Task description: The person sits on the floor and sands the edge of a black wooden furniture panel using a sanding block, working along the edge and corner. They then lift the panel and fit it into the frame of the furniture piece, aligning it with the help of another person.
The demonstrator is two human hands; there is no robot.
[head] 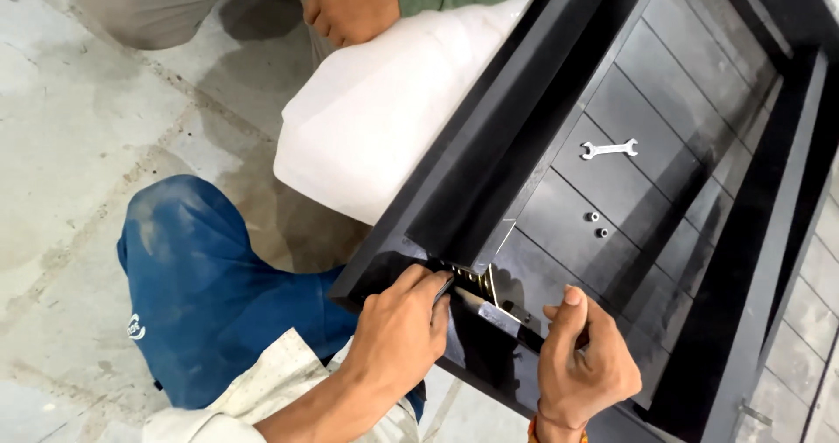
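Note:
My left hand [404, 329] presses on the near corner of a black slatted frame [489, 137], fingers closed around a dark tool at a brass-coloured fitting [476, 280]. My right hand [584, 360] grips a flat metal bar [498, 314] that lies across the frame's inside edge, just right of the fitting. A small silver open-ended wrench [609, 149] lies loose on the black slats further in. Two small bolts or nuts [597, 224] sit on a slat between the wrench and my hands.
A white padded cushion [384, 111] lies under the frame's left side. Another person's hand [351, 6], in a green sleeve, rests at the top by the cushion. My knee in blue trousers [197, 277] is on the concrete floor [79, 146].

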